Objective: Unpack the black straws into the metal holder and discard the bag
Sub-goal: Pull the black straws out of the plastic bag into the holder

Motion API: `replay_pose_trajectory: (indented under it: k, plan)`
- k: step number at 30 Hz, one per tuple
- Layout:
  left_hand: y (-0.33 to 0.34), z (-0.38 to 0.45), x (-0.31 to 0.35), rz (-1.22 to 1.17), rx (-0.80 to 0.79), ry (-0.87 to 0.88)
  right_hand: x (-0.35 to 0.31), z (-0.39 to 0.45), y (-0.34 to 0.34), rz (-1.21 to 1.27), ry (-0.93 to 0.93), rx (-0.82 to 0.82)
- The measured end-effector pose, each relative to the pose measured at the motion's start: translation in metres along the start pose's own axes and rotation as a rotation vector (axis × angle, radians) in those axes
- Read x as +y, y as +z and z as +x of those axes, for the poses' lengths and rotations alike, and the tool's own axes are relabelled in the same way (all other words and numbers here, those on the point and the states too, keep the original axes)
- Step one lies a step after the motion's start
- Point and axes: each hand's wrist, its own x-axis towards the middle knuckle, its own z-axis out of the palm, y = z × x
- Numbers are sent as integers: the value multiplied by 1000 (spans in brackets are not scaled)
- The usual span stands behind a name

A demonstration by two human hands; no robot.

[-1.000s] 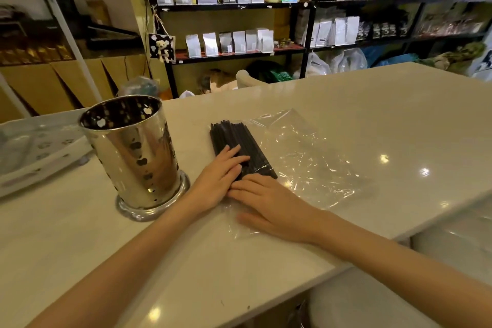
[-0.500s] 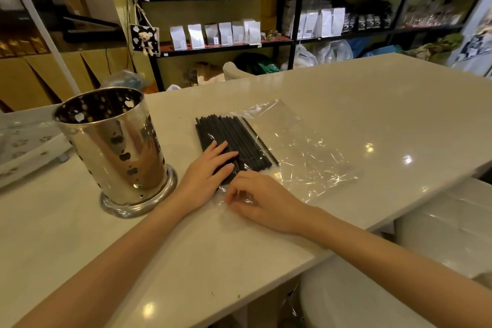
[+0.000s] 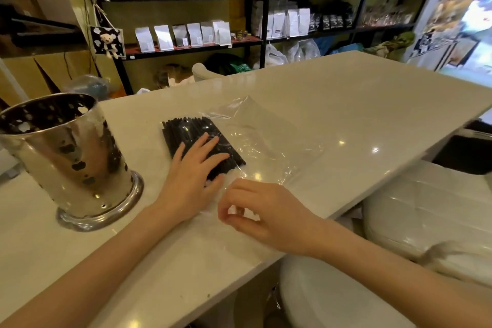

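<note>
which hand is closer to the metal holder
Left. The left hand lies flat on the black straws beside the metal holder; the right hand is farther right.

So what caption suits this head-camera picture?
Left hand flat on bagged black straws, right hand pinching the clear bag beside an empty metal holder.

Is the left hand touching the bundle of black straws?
Touching. The head view shows the left hand lying flat on the black straws, fingers spread across the bundle, with the clear bag's film between.
</note>
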Motion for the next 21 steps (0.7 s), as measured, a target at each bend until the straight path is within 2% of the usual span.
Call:
replay_pose_trajectory:
  k: [3,5,8,12,15,21]
  plan:
    - [4,6,22,-129,-249,254,-4,-11,-3,17,43,-71]
    - [11,6,30,-119,-310,367,-4,-17,-7,57,76,-100]
    - [13,6,40,-144,-334,294,5,-23,-19,19,150,-72]
    - [11,12,48,-88,-377,283,44,-23,-33,-364,216,-44]
    - [15,18,44,-25,-425,305,68,-28,-40,-506,315,-97]
    - [24,18,43,23,-432,271,80,-45,-39,-658,223,-3]
